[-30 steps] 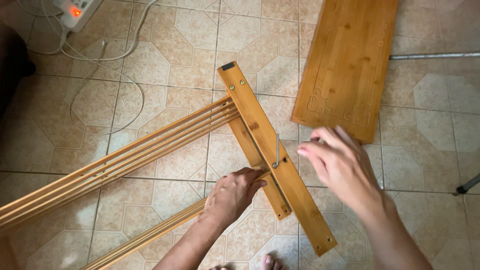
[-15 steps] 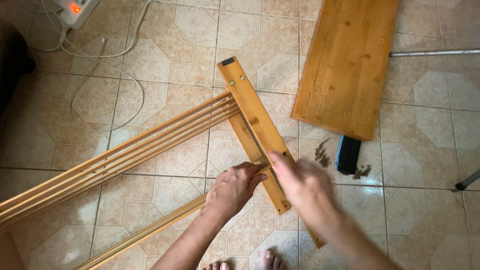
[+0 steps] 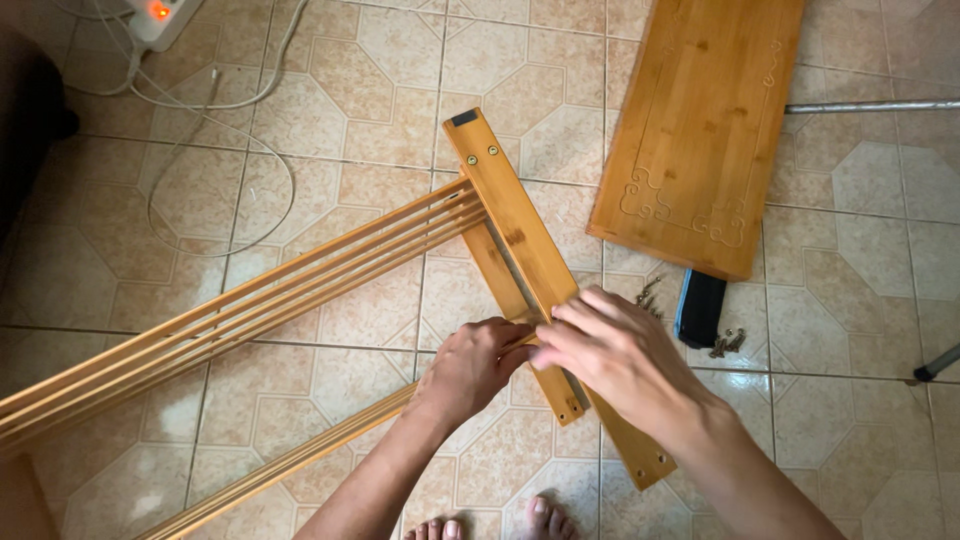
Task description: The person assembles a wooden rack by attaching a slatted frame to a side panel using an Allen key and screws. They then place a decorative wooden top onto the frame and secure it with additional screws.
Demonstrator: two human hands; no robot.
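Bamboo rail (image 3: 510, 220) lies under fingers (image 3: 575, 318) of both hands.

Smooth honey-coloured bamboo side rail (image 3: 515, 225) under right hand (image 3: 610, 355), matt slatted bamboo rack (image 3: 250, 300) left of left hand (image 3: 470, 365), satin carved bamboo board (image 3: 700, 130) beyond, dull metal screws (image 3: 722, 344) beside, glossy beige floor tiles (image 3: 330, 120) beneath.

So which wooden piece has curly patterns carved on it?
The wide flat board lying alone at the upper right; swirls are carved near its lower end. The narrow rail under both hands is plain, and so are the long slats.
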